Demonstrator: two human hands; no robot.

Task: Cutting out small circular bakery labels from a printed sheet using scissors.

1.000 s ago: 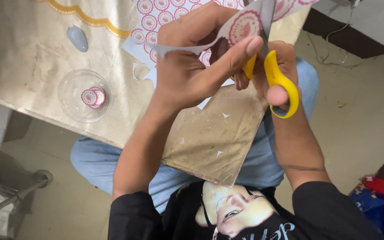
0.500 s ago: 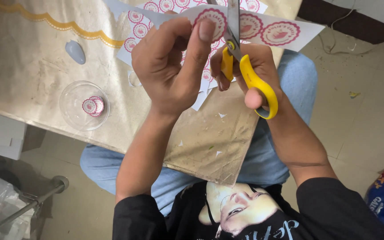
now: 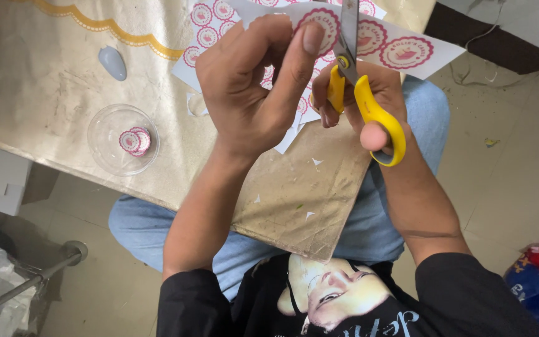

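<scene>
Right-hand grip [image 3: 369, 106] is clamped through the loops of the yellow-handled steel scissors [image 3: 363, 103]; left-hand grip [image 3: 251, 93] pinches the white paper strip of pink round stickers [image 3: 407, 53] just left of the blades. Keeping the pinch close to the scissors steadies the curve. Well left of the scissors, a clear plastic lid [image 3: 104, 125] on the gold surface [image 3: 45, 93] holds cut rounds.

White sheet [image 3: 400, 53] of round pink labels (two more [image 3: 134, 140] in a clear dish).
</scene>
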